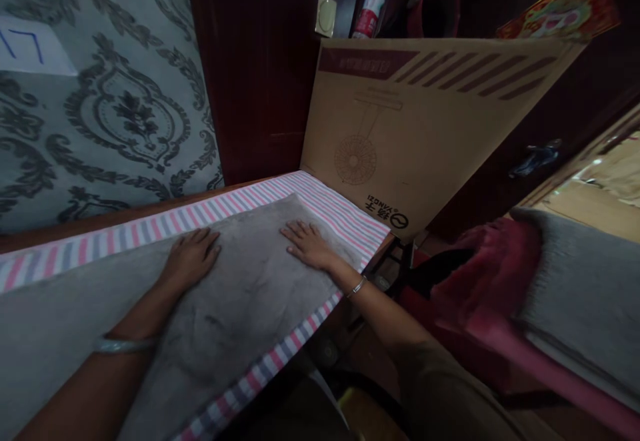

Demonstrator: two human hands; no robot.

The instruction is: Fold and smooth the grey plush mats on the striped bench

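Observation:
A grey plush cloth (pixel 240 294) lies spread over a table, on top of a pink, grey and white striped cloth (pixel 345 214) whose border shows around it. My left hand (pixel 193 257) rests flat on the grey cloth near its far edge, fingers spread. Further right, my right hand (pixel 310 246) is pressed palm-down near the cloth's right end, its fingers apart. Neither hand grips anything. Small folds and creases run across the grey surface between and below the hands.
A large printed cardboard box (pixel 410 134) stands against the table's far right end. Patterned wallpaper (pixel 135 114) rises behind the table. A bottle (pixel 370 14) stands behind the box. At right are red fabric (pixel 490 274) and another grey cloth (pixel 590 301).

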